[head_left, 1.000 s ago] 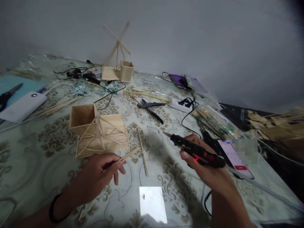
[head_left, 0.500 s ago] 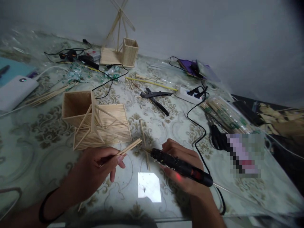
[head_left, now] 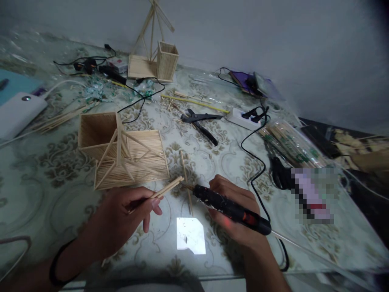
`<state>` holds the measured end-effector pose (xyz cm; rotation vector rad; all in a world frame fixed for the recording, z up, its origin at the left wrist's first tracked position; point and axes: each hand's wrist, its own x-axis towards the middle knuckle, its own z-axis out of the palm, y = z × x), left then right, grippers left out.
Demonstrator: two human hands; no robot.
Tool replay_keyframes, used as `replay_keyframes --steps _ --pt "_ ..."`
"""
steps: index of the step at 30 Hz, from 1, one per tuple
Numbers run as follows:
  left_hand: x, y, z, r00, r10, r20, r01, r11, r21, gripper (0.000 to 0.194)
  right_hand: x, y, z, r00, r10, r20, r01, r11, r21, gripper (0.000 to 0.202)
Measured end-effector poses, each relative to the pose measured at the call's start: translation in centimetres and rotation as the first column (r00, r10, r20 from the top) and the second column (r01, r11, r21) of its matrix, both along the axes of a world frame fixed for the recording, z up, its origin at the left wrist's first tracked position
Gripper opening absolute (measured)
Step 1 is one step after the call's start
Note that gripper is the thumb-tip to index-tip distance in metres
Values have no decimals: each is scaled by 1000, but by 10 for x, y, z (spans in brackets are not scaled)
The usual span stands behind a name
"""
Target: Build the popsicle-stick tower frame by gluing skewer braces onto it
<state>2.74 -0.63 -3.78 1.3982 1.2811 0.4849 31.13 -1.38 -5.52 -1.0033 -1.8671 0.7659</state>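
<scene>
Between thumb and fingers, my left hand [head_left: 130, 207] pinches a small bundle of thin wooden sticks [head_left: 166, 188], their free ends pointing right. My right hand [head_left: 237, 211] is wrapped round a black hot glue gun [head_left: 231, 207] with a red glow at its side; a clear glue stick [head_left: 291, 243] trails from its back. The gun's nozzle is at the stick ends; whether they touch I cannot tell. Behind my left hand sits a stick-built model with an open box [head_left: 99, 134] and slanted struts on a flat stick base [head_left: 146, 148]. A loose stick [head_left: 186, 182] lies near the nozzle.
Pliers [head_left: 200, 123], a white power strip [head_left: 246, 118] and a yellow stick [head_left: 194, 104] lie further back. A second stick model [head_left: 167, 61] stands by the wall. Bagged sticks [head_left: 294, 144] and scissors [head_left: 279, 172] are at right; a white power bank [head_left: 22, 113] is at left. The gun's black cord [head_left: 258, 158] crosses the table.
The glue gun's nozzle has come slightly nearer to the ends of the sticks. Both hands keep their grips, and the view has shifted a little.
</scene>
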Motion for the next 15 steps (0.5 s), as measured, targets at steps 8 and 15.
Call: replay_keyframes --steps 8,15 --pt "-2 0 -2 1000 -3 21 3 1000 1 40 -1 0 -1 1000 -16 10 16 1000 -12 24" --pt "-1 2 -2 999 -12 40 11 1000 21 40 0 1 1 999 -43 10 43 999 -7 23"
